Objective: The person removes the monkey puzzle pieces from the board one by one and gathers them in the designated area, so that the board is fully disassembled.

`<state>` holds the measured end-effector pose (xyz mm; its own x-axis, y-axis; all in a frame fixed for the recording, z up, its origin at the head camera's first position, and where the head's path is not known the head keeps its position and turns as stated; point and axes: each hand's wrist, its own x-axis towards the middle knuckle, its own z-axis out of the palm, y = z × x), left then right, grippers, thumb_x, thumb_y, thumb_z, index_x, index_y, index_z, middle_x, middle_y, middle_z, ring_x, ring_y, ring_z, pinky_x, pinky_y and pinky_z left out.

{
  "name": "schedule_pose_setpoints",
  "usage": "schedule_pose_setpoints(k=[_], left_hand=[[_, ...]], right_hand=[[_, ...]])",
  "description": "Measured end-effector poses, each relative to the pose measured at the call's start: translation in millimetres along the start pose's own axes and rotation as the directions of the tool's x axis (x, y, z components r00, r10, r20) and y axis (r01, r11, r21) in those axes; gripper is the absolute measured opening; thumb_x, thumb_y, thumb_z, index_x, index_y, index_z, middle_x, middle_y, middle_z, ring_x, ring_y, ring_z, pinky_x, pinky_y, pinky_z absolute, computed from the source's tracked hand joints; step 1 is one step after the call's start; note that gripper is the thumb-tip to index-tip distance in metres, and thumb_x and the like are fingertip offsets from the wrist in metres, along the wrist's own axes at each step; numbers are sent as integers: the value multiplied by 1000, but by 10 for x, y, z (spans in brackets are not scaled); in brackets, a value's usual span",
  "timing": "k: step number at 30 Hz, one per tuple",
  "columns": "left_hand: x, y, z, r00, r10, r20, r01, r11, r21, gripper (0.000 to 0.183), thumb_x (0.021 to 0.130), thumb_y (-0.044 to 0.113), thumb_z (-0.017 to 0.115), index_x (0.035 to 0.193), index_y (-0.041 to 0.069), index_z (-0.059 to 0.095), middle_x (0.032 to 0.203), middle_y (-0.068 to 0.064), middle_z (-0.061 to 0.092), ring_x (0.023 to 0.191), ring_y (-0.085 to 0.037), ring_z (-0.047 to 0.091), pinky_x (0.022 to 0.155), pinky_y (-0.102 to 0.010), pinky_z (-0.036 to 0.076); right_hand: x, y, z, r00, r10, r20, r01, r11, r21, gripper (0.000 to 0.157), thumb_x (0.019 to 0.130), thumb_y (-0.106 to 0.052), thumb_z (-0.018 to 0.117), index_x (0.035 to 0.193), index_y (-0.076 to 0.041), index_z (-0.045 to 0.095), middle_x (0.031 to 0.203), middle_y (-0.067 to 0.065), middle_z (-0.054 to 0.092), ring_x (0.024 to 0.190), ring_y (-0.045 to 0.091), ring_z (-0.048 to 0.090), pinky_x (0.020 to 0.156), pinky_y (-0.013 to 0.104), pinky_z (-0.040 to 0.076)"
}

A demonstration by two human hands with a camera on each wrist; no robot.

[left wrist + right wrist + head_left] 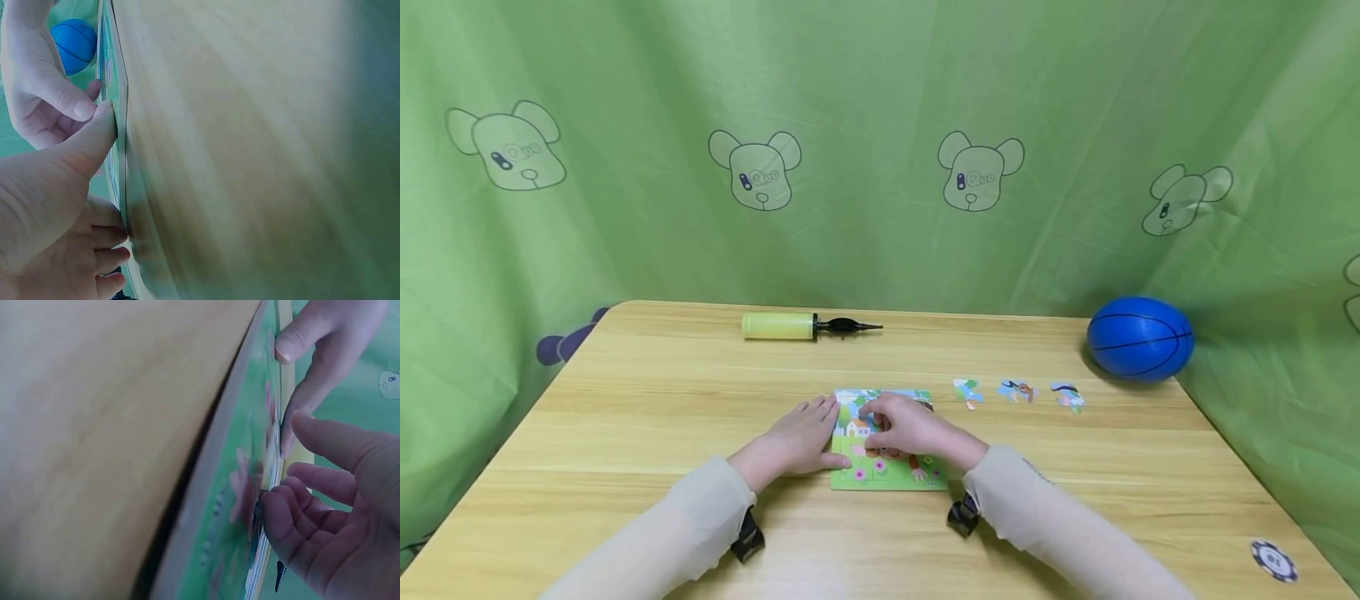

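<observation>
A jigsaw puzzle board (891,482) with a colourful house-and-garden picture lies flat on the table. My left hand (801,437) rests along its left side, fingers extended and the thumb (97,134) lying on the board's surface. Over the middle of the picture is my right hand (910,427). Its bent fingertips (275,506) touch the puzzle, while the thumb stands apart from them; no piece shows between them. The hand hides part of the picture. To the right lie three loose puzzle pieces: one (967,392), a second (1018,391) and a third (1067,396).
A yellow hand pump (778,326) with a black nozzle lies at the back of the wooden table (662,400). A blue ball (1139,338) sits at the back right corner. Near the right edge is a round black-and-white chip (1273,561). Green curtains (865,75) hang behind.
</observation>
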<state>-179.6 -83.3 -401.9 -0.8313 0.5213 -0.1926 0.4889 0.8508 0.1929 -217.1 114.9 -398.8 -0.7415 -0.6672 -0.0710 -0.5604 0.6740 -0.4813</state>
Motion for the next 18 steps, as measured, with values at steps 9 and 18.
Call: schedule_pose_setpoints(k=[9,18], left_hand=[[2,1,6,1000,3,-7,-3,1000,-4,88,86,56,52,141,-8,26,148,-21,21,135,-33,19,109,-43,18],[1,1,1,1000,6,-11,-6,1000,-6,87,86,54,53,140,-8,26,147,-21,21,134,-33,20,109,-43,18]], right_hand=[[-16,-21,20,999,13,45,-9,997,-82,47,83,-25,70,123,-3,59,85,-1,51,66,12,40,55,24,34],[-18,-24,31,1000,-12,28,15,995,-95,41,82,-24,71,117,-5,62,90,-2,53,67,11,42,57,24,38]])
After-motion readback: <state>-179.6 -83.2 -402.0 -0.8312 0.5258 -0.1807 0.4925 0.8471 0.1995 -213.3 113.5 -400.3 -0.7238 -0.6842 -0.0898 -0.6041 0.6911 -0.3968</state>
